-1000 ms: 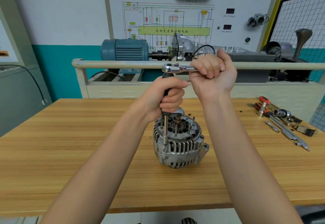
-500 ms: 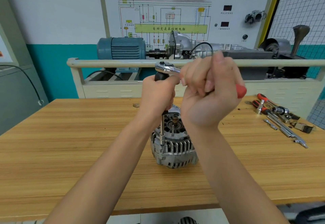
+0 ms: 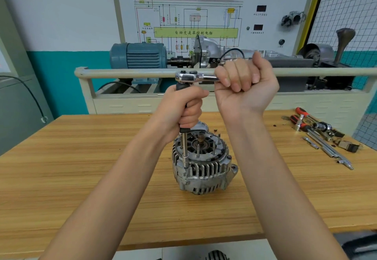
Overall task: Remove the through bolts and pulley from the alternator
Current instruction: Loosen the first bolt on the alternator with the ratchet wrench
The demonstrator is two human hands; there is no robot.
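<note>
A silver alternator (image 3: 201, 167) stands on the wooden bench (image 3: 81, 167), open end up, with its shaft and several studs showing. A long extension bar (image 3: 185, 151) rises from a bolt at the housing's left rim to a chrome ratchet (image 3: 186, 76). My left hand (image 3: 183, 109) grips the black upper part of the extension, just under the ratchet head. My right hand (image 3: 245, 85) grips the ratchet handle, which points right at about the height of the rail behind. The bolt head is hidden by the socket.
Loose tools lie at the bench's right: red-handled screwdrivers (image 3: 299, 116), sockets and bars (image 3: 326, 147). A few small parts (image 3: 216, 130) sit behind the alternator. Behind the bench runs a beige rail (image 3: 122, 73) with a blue motor (image 3: 140, 55) and a training board.
My right hand has swung the ratchet handle back from toward me to pointing right. My left hand has stayed on the extension bar and the alternator stands where it was.
</note>
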